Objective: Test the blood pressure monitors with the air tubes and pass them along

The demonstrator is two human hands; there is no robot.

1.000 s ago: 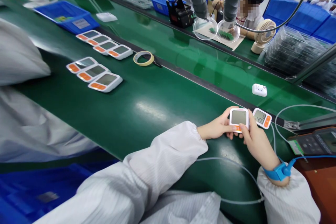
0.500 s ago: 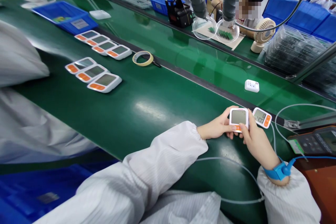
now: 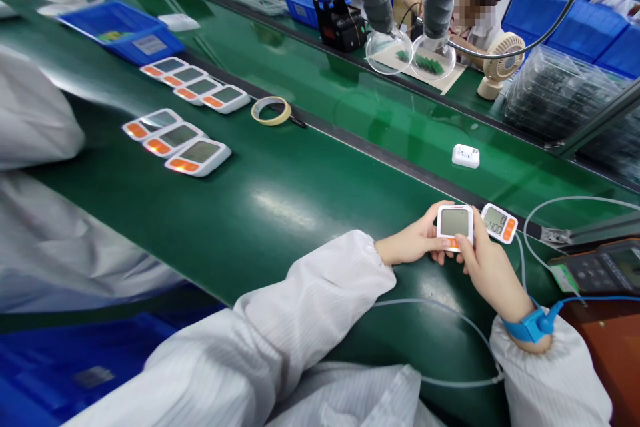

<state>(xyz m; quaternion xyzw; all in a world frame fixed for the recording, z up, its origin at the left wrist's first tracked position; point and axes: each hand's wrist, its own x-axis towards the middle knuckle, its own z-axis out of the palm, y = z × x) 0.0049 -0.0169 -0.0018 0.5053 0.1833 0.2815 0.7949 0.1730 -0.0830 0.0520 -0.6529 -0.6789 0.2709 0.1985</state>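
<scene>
Between my two hands is a white display device (image 3: 454,221) with a grey screen and an orange button strip; its screen looks blank. My left hand (image 3: 416,241) grips its left side, thumb at the lower edge. My right hand (image 3: 487,265) holds the right side, its thumb on the orange strip. A blue strap (image 3: 529,327) circles my right wrist. Just beyond the right hand lies a second display device (image 3: 499,223), its screen showing digits, with a clear tube (image 3: 523,260) beside it.
Several similar devices (image 3: 200,157) lie at left near a tape roll (image 3: 271,111) and a blue bin (image 3: 120,33). A white part (image 3: 466,156) sits on the green belt (image 3: 380,127) beyond. At right is a dark meter (image 3: 600,267). Co-workers sit across the belt.
The white part on the belt has shifted left, as has a white piece near the blue bin. My hands and the held device stay in place.
</scene>
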